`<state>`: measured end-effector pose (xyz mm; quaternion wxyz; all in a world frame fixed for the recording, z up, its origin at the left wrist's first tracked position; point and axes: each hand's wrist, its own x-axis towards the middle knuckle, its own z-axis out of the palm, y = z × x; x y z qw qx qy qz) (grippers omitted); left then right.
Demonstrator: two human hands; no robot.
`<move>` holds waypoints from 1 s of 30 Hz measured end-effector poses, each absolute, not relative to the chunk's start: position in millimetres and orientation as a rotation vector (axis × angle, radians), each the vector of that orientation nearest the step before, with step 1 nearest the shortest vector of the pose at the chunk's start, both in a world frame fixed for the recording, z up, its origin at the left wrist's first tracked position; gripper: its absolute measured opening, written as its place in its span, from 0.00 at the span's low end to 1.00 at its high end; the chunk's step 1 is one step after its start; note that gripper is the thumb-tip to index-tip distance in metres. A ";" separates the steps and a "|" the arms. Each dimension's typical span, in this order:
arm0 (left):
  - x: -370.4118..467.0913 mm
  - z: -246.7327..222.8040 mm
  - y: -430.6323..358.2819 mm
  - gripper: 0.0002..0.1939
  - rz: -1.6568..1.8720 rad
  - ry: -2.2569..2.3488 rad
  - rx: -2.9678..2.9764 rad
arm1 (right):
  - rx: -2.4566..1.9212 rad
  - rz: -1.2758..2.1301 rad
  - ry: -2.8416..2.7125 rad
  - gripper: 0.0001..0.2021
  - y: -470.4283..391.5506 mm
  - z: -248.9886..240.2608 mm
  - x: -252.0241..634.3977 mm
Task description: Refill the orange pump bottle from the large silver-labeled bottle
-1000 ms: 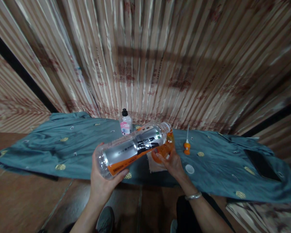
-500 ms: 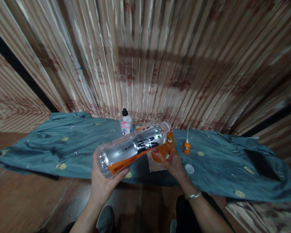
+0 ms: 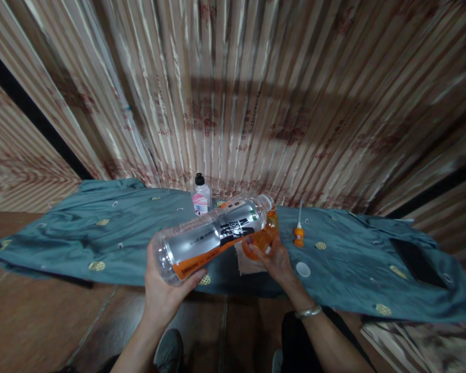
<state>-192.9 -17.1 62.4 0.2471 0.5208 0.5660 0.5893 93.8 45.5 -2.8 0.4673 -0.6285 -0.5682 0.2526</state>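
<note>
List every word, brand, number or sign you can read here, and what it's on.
No text reads with certainty.
Clear plastic bottle: large black characters and smaller print, too blurred.
Black-capped bottle: pink-and-white label, print too small.
Orange bottle: partly hidden; no legible text.
Striped curtain: reddish marks, some resembling characters, too blurred.

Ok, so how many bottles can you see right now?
3: a clear bottle tilted in the left hand, an orange bottle held by the right hand, and a black-capped bottle standing on the cloth beyond them.
</note>
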 end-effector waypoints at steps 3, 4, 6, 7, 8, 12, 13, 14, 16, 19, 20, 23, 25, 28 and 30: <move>-194.8 61.8 -16.6 0.51 1.606 1.558 1.449 | -1.538 0.627 -1.398 0.30 44.4 -2.4 93.8; -194.7 61.9 -16.4 0.51 1.613 1.562 1.454 | -1.537 0.626 -1.398 0.29 44.2 -2.7 93.9; -193.8 62.3 -16.2 0.51 1.625 1.564 1.451 | -1.535 0.618 -1.398 0.31 44.2 -3.8 94.3; -193.2 62.7 -16.1 0.51 1.630 1.562 1.444 | -1.536 0.610 -1.397 0.32 44.5 -4.6 94.6; -192.7 63.1 -16.1 0.51 1.636 1.559 1.436 | -1.536 0.603 -1.399 0.32 44.8 -5.4 94.9; -192.6 63.8 -16.3 0.50 1.630 1.545 1.417 | -1.544 0.597 -1.415 0.33 46.7 -8.3 95.9; -193.0 63.7 -16.5 0.50 1.627 1.544 1.420 | -1.545 0.596 -1.417 0.33 47.1 -8.8 96.1; -193.5 63.5 -16.7 0.51 1.627 1.542 1.423 | -1.550 0.592 -1.416 0.33 47.3 -9.2 96.3; -194.1 63.1 -17.4 0.51 1.629 1.534 1.427 | -1.563 0.583 -1.413 0.34 47.5 -9.7 96.6; -193.9 64.1 -18.4 0.50 1.625 1.528 1.443 | -1.567 0.588 -1.424 0.36 46.9 -9.5 97.1; -193.4 64.9 -18.5 0.50 1.622 1.528 1.453 | -1.564 0.590 -1.428 0.36 46.7 -9.4 97.3; -191.5 67.6 -18.0 0.47 1.620 1.527 1.483 | -1.564 0.591 -1.430 0.36 46.6 -9.6 98.0; -190.6 68.9 -17.1 0.47 1.624 1.537 1.493 | -1.572 0.588 -1.425 0.36 47.1 -10.0 98.3; -189.8 69.9 -16.3 0.49 1.630 1.544 1.487 | -1.572 0.580 -1.413 0.34 48.3 -10.4 98.3; -188.3 70.1 -16.4 0.50 1.634 1.543 1.473 | -1.567 0.576 -1.406 0.34 48.9 -10.1 97.9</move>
